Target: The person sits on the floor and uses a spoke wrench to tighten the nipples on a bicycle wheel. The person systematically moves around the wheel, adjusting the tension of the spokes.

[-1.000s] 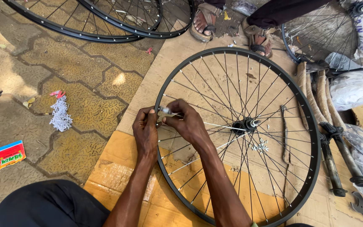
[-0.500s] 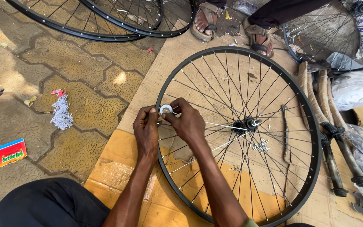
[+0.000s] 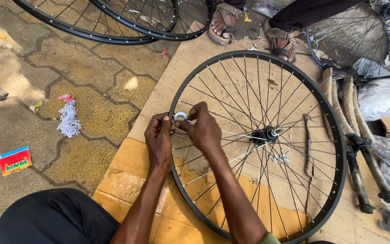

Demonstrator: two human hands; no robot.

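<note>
left hand (image 3: 159, 138) steadies wheel rim (image 3: 177, 97) | right hand (image 3: 204, 126) fingers pinched on small round tool (image 3: 180, 116), now turned flat-on versus a second ago

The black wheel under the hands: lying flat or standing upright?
Lying flat. The black wheel rests on its side on the cardboard, hub pointing up, whole rim visible from above.

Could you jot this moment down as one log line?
left hand: on black spoked wheel rim | right hand: pinching small round silver tool at rim | wheel flat on brown cardboard sheet
</note>
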